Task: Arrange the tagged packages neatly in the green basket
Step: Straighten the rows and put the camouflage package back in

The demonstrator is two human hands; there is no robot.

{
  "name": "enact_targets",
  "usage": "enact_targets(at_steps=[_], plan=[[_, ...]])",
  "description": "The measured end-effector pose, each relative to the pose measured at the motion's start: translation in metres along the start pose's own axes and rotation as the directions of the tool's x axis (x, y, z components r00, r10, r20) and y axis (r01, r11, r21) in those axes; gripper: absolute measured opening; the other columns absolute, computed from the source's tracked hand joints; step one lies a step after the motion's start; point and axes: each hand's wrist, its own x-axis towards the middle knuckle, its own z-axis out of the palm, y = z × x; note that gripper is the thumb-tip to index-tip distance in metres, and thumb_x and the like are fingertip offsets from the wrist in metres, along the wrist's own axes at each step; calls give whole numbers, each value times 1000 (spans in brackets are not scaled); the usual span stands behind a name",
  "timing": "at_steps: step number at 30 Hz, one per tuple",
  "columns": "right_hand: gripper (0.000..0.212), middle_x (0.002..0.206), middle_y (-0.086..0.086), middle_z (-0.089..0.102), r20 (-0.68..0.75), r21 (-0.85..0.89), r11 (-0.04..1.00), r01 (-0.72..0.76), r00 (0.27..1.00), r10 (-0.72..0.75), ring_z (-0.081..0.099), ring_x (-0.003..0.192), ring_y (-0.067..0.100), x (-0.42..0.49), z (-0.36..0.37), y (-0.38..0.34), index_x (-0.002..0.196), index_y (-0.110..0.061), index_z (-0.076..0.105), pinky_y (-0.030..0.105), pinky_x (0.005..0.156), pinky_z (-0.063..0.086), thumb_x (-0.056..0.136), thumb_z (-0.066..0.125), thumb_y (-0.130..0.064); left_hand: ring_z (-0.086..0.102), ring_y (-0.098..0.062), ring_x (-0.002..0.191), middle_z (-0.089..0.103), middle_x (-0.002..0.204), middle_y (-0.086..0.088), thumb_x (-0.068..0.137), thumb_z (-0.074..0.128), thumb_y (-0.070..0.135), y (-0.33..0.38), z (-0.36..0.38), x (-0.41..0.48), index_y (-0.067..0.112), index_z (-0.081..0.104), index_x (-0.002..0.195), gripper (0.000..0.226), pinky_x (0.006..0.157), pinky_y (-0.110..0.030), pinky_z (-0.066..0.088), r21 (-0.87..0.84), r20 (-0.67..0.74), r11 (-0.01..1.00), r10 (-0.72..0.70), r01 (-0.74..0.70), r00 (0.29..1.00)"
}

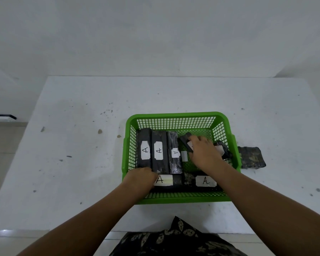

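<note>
While both hands reach into green basket (179,116), tilted package (185,140) under right hand (204,154)

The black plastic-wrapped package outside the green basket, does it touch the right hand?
Apart. Head view: the package lies on the table beyond the basket wall; right hand is inside.

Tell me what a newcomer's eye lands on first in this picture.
The bright green basket at mid-table stands out against the white table, with black packages tagged "A" lined up in its left half. The right hand grips a tilted package inside; the left hand rests at the near-left corner. One dark package lies outside, right.
</note>
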Motion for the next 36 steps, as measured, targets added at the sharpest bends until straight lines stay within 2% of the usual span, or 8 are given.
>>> enact_targets(at_steps=[6, 9, 13, 18, 22, 26, 30, 36], plan=[[55, 129, 15, 49, -46, 193, 981, -14, 999, 24, 49, 116, 33, 5, -9, -5, 129, -16, 40, 43, 94, 45, 85, 68, -32, 58, -25, 97, 61, 106, -7, 89, 55, 35, -3, -9, 3, 17, 56, 100, 21, 81, -41, 52, -154, 34, 988, 30, -24, 999], [53, 125, 14, 46, -39, 341, 937, -74, 995, 93, 50, 105, 28, 7, -12, -8, 124, -13, 42, 34, 83, 42, 83, 69, -35, 54, -19, 89, 59, 95, -1, 92, 46, 39, -12, -17, 3, 18, 57, 93, 24, 79, -35, 49, -230, -216, 967, 55, -106, 975], [38, 126, 14, 40, 12, 380, 918, -110, 993, 114, 50, 87, 23, 4, -2, -12, 114, -15, 45, 35, 80, 43, 88, 65, -34, 52, -23, 100, 60, 99, -2, 89, 35, 36, -33, -26, 11, 18, 64, 92, 34, 90, -41, 42, -61, -575, 992, 53, -107, 816], [25, 130, 15, 39, 58, 326, 936, -130, 991, 117, 56, 97, 30, 1, 7, -15, 113, -14, 50, 38, 87, 46, 92, 59, -24, 31, -36, 137, 50, 136, -12, 88, 47, 26, -53, -27, 26, 17, 64, 95, 21, 113, -57, 20, -124, -638, 992, -105, 33, 763], [30, 128, 15, 43, 2, 119, 993, -14, 1000, 14, 42, 118, 34, -2, 2, -13, 120, -13, 51, 44, 95, 42, 93, 53, -28, 14, -34, 144, 30, 152, -15, 92, 41, 31, -51, -28, 33, 16, 56, 118, 33, 118, -51, 11, -107, -502, 987, -161, 124, 850], [29, 123, 12, 52, -122, -260, 964, 53, 989, -88, 44, 115, 32, -8, -22, -3, 119, -14, 53, 46, 96, 36, 91, 48, -20, 31, -38, 136, 40, 143, -18, 90, 46, 26, -51, -28, 35, 14, 57, 116, 30, 115, -50, 20, -35, -494, 983, -173, 179, 852], [37, 127, 12, 50, 6, -477, 877, 53, 998, -57, 41, 117, 32, -13, -37, 13, 124, -16, 50, 45, 97, 32, 87, 49, -16, 51, -33, 104, 53, 114, -11, 80, 58, 11, -51, -37, 38, 13, 61, 100, 20, 95, -49, 39, -55, -525, 976, -210, 213, 825], [55, 137, 13, 42, 94, -648, 753, 112, 993, -67, 34, 126, 34, -21, -29, 28, 137, -20, 37, 48, 104, 26, 86, 56, -29, 44, -34, 112, 49, 123, -12, 83, 56, 18, -52, -34, 46, 16, 61, 98, 15, 94, -53, 37, -25, -551, 969, -218, 245, 805]])
